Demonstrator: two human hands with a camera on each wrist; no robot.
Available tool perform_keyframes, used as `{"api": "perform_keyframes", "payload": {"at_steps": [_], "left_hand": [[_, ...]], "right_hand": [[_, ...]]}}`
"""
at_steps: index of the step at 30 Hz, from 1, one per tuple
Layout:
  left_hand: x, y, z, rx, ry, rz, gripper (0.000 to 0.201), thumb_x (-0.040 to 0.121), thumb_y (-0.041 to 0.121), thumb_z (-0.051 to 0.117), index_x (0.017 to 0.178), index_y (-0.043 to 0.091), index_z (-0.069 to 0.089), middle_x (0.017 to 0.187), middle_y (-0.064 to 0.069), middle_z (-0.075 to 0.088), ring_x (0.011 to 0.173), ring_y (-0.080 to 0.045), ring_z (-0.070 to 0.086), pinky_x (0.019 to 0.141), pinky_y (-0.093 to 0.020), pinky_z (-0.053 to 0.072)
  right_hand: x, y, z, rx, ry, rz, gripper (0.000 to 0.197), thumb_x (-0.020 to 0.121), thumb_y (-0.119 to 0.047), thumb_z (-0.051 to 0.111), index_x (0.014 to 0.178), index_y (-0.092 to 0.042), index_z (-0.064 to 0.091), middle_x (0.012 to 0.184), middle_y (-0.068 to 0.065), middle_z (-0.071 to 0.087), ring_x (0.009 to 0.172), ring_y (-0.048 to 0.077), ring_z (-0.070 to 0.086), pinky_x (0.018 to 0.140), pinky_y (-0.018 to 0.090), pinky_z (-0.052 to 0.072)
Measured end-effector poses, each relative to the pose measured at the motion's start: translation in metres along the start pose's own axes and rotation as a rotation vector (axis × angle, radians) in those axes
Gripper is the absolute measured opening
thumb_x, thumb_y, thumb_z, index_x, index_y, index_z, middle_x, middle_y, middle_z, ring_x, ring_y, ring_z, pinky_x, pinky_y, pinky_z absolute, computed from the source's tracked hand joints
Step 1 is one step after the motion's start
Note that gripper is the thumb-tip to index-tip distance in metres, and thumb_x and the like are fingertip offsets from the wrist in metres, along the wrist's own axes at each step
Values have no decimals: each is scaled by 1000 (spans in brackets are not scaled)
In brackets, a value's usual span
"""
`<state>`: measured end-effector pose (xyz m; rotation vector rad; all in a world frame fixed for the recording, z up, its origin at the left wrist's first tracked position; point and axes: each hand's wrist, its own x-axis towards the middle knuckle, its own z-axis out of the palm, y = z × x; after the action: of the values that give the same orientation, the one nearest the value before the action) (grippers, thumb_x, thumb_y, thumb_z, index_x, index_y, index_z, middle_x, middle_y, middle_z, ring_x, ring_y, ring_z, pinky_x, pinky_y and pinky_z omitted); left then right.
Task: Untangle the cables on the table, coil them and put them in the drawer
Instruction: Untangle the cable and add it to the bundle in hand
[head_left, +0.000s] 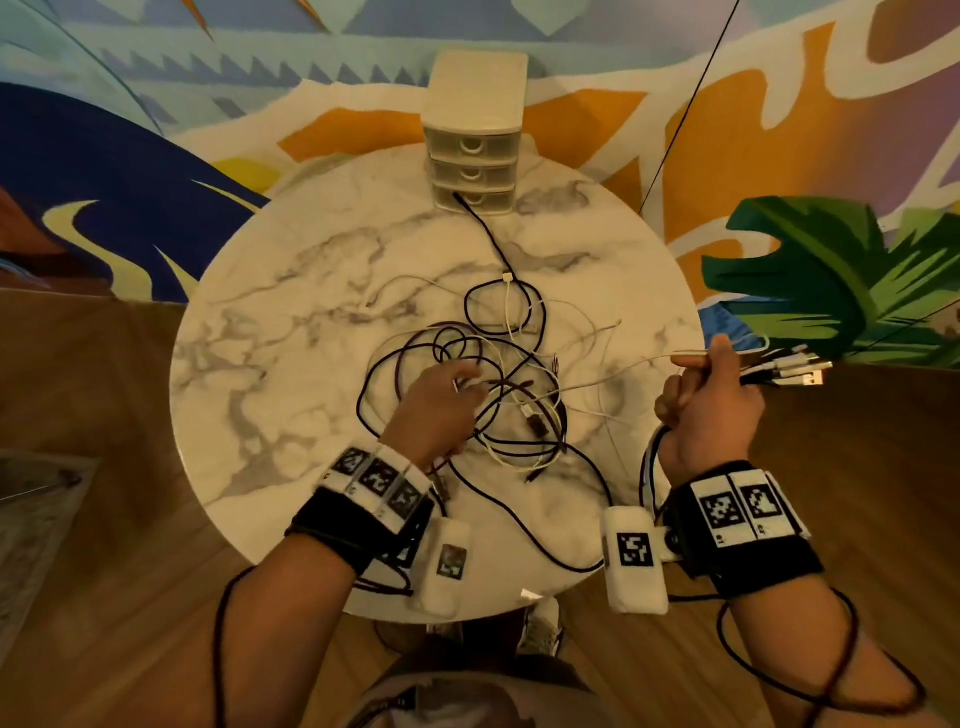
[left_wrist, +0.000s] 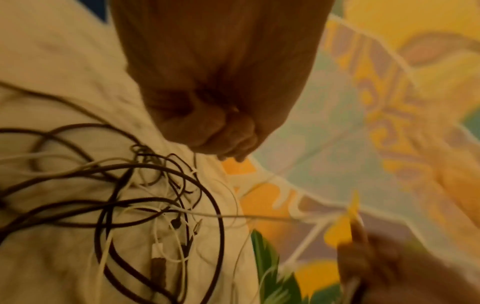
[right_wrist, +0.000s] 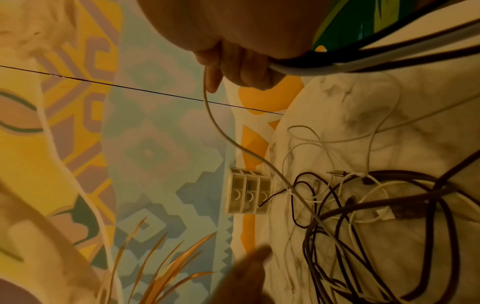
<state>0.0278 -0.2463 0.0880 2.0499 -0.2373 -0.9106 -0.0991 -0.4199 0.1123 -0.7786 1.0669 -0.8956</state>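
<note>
Cables (head_left: 498, 384) lie knotted mid-table (head_left: 270, 322), dark and white strands too interlaced to count, one dark lead trailing to the drawer unit (head_left: 474, 156) at the far edge. Right hand (head_left: 709, 410) clenches a bundle of plug ends off the table's right rim, seemingly to draw a thin white strand taut, while left hand (head_left: 436, 405) pinches strands in the heap, likely anchoring it. Two hands; one unit with three drawers, all closed.
</note>
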Motion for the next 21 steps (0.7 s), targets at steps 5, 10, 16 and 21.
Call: {"api": "perform_keyframes", "payload": {"at_steps": [5,10,16,21], "left_hand": [[9,2,46,493,-277,300,24,92,28,56,115,21,58,79,3,57,66,-16,57,58,-24,43],[35,-17,35,616,13,252,34,99,39,37,103,16,63,100,-10,65,93,-30,61,75,-35,47],[14,10,41,857,196,477,34,100,42,30,103,21,58,90,-8,66,83,-31,62,62,-32,39],[5,-6,53,975,136,492,28,100,31,33,107,18,57,91,-6,66,83,-28,64,60,-32,39]], "right_hand": [[-5,1,2,-13,-27,24,41,96,-30,50,62,-6,52,35,-4,29,31,10,27,36,16,20],[-4,4,-9,-21,-40,32,43,98,-39,46,76,-5,63,36,-5,28,32,9,24,37,16,20],[-33,58,-6,-471,-324,111,46,95,-51,43,82,-17,72,44,-4,44,40,10,32,40,22,25],[-30,82,10,-889,-506,-31,34,93,-45,50,69,-23,62,66,-2,58,58,13,48,63,30,38]]}}
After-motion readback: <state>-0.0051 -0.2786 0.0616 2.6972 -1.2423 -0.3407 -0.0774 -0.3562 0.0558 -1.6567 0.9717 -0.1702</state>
